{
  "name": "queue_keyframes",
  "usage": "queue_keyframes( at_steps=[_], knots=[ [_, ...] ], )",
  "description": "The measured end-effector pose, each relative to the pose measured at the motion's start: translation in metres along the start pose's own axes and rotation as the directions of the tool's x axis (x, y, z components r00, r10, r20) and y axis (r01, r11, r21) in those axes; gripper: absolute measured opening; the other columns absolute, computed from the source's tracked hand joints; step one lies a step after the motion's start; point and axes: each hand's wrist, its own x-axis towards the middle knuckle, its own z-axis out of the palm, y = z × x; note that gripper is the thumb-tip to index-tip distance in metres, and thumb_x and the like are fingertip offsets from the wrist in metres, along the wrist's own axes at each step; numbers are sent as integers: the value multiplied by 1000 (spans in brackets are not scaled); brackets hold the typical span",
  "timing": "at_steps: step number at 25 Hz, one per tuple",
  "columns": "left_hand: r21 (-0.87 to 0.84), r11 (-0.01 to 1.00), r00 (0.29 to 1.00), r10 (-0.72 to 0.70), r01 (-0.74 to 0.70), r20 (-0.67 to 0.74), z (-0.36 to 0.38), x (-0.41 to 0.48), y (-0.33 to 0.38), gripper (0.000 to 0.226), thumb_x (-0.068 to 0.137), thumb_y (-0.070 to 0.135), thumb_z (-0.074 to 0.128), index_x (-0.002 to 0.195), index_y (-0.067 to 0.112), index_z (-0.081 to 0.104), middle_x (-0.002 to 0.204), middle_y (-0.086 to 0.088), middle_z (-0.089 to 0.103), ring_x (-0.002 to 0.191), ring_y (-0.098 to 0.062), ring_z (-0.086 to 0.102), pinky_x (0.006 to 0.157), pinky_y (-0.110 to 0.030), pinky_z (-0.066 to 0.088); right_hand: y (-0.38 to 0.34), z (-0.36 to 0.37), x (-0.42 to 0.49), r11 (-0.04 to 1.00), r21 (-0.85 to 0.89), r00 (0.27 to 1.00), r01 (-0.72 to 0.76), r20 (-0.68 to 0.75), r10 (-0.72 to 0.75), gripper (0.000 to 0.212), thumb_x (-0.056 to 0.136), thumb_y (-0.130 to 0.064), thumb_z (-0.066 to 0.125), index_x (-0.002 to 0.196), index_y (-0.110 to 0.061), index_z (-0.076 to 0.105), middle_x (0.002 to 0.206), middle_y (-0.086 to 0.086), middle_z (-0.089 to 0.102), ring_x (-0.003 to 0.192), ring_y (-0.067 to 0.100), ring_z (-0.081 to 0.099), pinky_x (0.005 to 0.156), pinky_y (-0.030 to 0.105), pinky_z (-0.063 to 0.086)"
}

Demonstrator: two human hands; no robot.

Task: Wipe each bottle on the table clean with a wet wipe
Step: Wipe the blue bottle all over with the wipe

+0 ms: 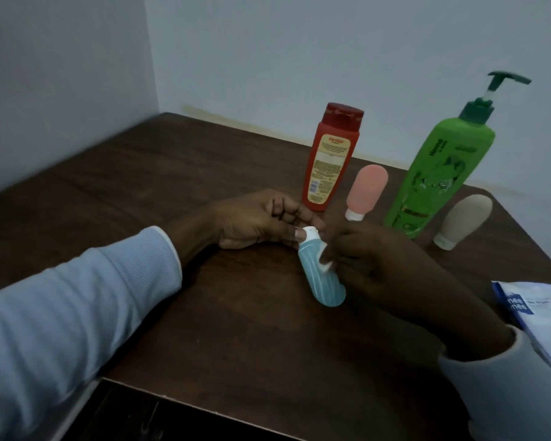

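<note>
A small teal bottle (320, 276) with a white cap is held tilted just above the dark wooden table (172, 192). My left hand (261, 222) pinches its cap end. My right hand (372, 265) grips a small white wet wipe (325, 265) and presses it against the bottle's side. Behind stand a red bottle (330, 160), a pink squeeze bottle (365, 192) on its white cap, a tall green pump bottle (436, 173) and a beige squeeze bottle (463, 221) on its cap.
A blue-and-white wet wipe pack (541, 316) lies at the table's right edge. White walls meet in a corner behind the table. The table's near edge runs under my forearms.
</note>
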Motion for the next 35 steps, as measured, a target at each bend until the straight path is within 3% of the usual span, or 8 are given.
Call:
queue_keyframes(
  at_steps=[3, 7, 12, 16, 21, 26, 31, 35],
  knots=[
    [5, 1000, 1000, 11, -11, 19, 1, 0, 0, 37, 96, -13, 57, 132, -8, 61, 121, -14, 73, 112, -21, 70, 96, -30, 58, -7, 13, 7, 992, -55, 994, 110, -16, -111, 23, 85, -13, 65, 104, -25, 70, 111, -8, 62, 100, 6, 54, 80, 14, 39],
    [25, 1000, 1000, 13, -13, 10, 3, 0, 2, 37, 95, -14, 57, 132, -10, 60, 119, -13, 75, 111, -20, 71, 95, -29, 60, -1, 7, 6, 998, -54, 994, -11, -111, 5, 21, 84, -21, 57, 101, -21, 70, 103, -4, 64, 91, 11, 59, 74, 26, 49],
    [58, 998, 1000, -1, 1, -1, 4, -1, 4, 36, 95, -12, 58, 131, -5, 64, 126, -18, 72, 120, -29, 68, 106, -41, 54, -14, 15, 5, 985, -86, 989, 150, 1, -151, 18, 85, -18, 64, 99, -22, 74, 105, -6, 68, 97, 7, 58, 82, 21, 45],
    [50, 999, 1000, 5, -4, -21, 9, -3, 6, 31, 96, -10, 58, 125, -3, 66, 119, -14, 75, 108, -19, 72, 93, -29, 60, -5, 7, 7, 993, -113, 995, -20, -103, 8, 22, 85, -24, 59, 101, -21, 73, 101, -2, 65, 91, 16, 60, 72, 25, 46],
    [53, 999, 999, -1, 3, -36, 8, -3, 7, 34, 96, -11, 58, 129, -7, 64, 123, -18, 73, 108, -20, 72, 94, -30, 60, -17, 9, 1, 990, -57, 991, 126, 46, -124, 28, 87, -33, 51, 101, -26, 74, 104, -9, 66, 95, 6, 58, 79, 18, 45],
    [84, 996, 999, 11, -7, -46, 9, -2, 5, 31, 98, -7, 59, 128, -6, 65, 117, -13, 76, 105, -20, 73, 92, -30, 61, -5, 5, 8, 995, -84, 995, -48, -94, 40, 19, 86, -27, 59, 100, -21, 71, 98, -5, 63, 88, 12, 58, 70, 24, 43],
    [90, 996, 999, -6, 10, -46, 10, -2, 7, 29, 98, -7, 58, 125, -2, 68, 113, -11, 78, 104, -18, 73, 91, -29, 62, -20, 9, 1, 991, -83, 994, 101, 37, -98, 23, 89, -31, 53, 97, -23, 73, 102, -7, 66, 93, 9, 59, 78, 22, 46],
    [106, 994, 999, 13, -8, -46, 11, -3, 8, 26, 98, -7, 58, 122, -3, 69, 104, -5, 80, 97, -13, 74, 87, -27, 61, -7, 12, 15, 992, -124, 994, -31, -107, 17, 21, 87, -21, 57, 102, -19, 72, 100, -2, 66, 90, 14, 59, 74, 19, 35]
  ],
)
